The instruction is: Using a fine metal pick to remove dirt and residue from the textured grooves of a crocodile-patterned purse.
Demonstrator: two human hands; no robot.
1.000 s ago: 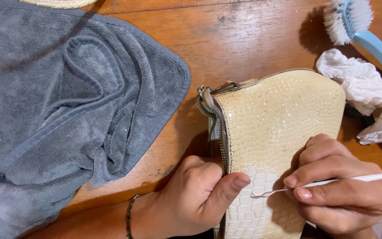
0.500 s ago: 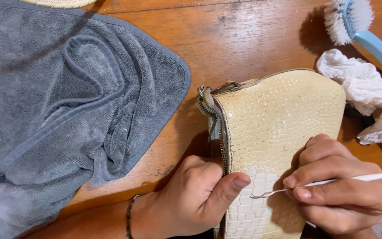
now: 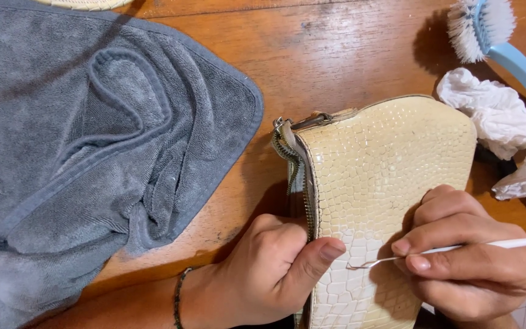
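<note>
A grey towel [image 3: 92, 152] lies at the left of the wooden table [image 3: 348, 42]. The left hand [image 3: 269, 274] pinches the cream pouch [image 3: 385, 183] at its zipper edge, near the table's front. The right hand [image 3: 476, 256] grips a thin hook tool [image 3: 445, 250]; its point may slip and scratch the glossy surface or prick the left thumb.

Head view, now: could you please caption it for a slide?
Left hand steadies a cream textured pouch while right hand works a thin hooked tool.

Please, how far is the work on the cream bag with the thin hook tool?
Looks done: the zipper is partly open. In hand: the left hand steadies the cream bag at its zipper edge, and the right hand holds the thin hook tool against its textured side. Untouched: brush, white cloth, grey towel.
</note>
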